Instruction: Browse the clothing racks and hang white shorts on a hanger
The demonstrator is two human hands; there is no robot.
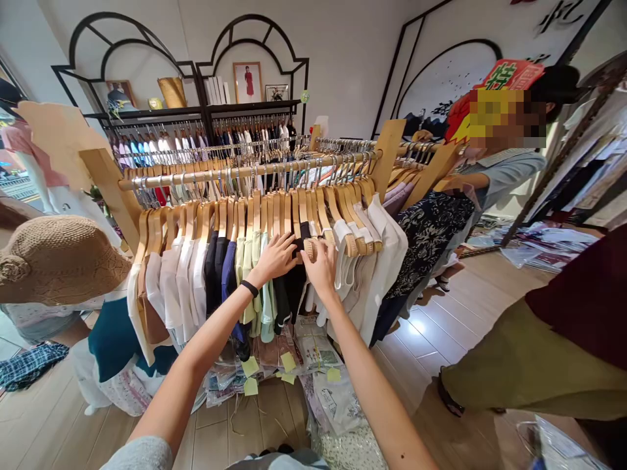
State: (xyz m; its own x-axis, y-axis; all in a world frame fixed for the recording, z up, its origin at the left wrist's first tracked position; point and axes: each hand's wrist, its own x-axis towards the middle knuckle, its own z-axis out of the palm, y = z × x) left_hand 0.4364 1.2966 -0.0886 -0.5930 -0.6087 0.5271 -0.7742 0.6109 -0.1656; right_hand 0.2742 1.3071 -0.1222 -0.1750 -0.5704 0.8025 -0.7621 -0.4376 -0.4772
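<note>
Wooden hangers (247,225) full of tops hang in a tight row from a wooden rail (206,175) in front of me. My left hand (277,256), with a black band at the wrist, lies over the row with its fingers stretched out, touching a black garment (292,287). Close beside it on the right, my right hand (319,264) has its bent thumb and fingers around the ribbed end of a wooden hanger (309,249). Pale green tops (247,274) hang left of my hands, white and beige ones (377,261) to the right.
Bagged clothes (318,352) with yellow-green notes lie under the rail. At the right, one person (509,176) stands behind a dark patterned garment (431,235); another in olive trousers (553,352) is nearer. A person in a woven hat (63,261) is at the left.
</note>
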